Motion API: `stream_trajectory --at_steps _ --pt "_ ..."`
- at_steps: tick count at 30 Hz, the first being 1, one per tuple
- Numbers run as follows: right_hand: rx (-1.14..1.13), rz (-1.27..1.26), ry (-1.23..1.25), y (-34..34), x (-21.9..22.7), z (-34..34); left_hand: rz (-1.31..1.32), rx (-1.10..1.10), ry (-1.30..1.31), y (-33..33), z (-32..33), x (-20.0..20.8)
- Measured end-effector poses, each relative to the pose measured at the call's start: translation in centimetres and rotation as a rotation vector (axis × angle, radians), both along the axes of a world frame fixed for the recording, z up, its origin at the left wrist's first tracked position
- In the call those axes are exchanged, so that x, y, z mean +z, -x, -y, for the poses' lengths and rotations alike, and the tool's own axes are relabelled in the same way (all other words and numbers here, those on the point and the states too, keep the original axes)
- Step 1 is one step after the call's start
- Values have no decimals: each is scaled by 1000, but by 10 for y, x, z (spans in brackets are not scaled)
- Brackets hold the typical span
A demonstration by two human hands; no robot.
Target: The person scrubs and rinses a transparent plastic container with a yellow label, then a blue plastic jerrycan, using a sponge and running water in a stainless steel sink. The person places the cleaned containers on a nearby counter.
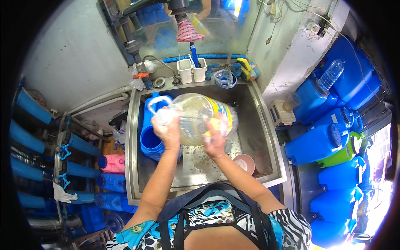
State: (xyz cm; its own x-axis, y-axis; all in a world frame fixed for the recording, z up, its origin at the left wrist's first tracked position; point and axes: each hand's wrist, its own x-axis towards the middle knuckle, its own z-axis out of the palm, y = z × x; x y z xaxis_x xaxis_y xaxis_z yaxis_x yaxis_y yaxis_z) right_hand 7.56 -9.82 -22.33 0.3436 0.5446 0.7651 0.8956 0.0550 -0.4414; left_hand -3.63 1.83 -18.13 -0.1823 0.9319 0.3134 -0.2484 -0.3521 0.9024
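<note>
A large clear plastic bottle (199, 118) with a yellow label is held on its side above a steel sink (262, 121), so that drips fall into the basin rather than onto the floor. The left hand (167, 130) is wrapped around the bottle's neck end, fingers closed on it, which steadies the bottle. The right hand (214, 139) is pressed against the bottle's side with a yellow sponge (215, 124) under the fingers; the hand is closed loosely on the sponge, and suds can be seen over the wall of the bottle there.

Below the bottle, at the left of the basin, a blue jug (152, 133) is lying with its white handle upward, kept within reach. A small pink bowl (244, 162) is set on the sink floor near the right forearm.

On the ledge behind the sink, two white tubs (191, 71) holding brushes are stood just beside a round blue bowl (225, 78). Blue water containers (329, 141) are stacked well apart to the right, and blue filter cylinders (29, 125) are mounted on the left.
</note>
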Motion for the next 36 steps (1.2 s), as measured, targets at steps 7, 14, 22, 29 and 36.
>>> stream_trajectory --at_steps 7,14,22,29,36 --pt "204 -1323 -10 -139 -26 -8 405 -166 390 99 -47 25" --pt "808 -2003 586 -119 -59 15 274 -327 201 128 -51 32" --pt "250 -1251 1670 -140 -120 79 -337 -591 -67 48 3 -15" --pt "216 -107 1697 -125 -84 68 -820 -413 -44 -21 21 -115" --pt "161 103 504 -41 -8 -1 -870 -647 10 -21 2 -134"
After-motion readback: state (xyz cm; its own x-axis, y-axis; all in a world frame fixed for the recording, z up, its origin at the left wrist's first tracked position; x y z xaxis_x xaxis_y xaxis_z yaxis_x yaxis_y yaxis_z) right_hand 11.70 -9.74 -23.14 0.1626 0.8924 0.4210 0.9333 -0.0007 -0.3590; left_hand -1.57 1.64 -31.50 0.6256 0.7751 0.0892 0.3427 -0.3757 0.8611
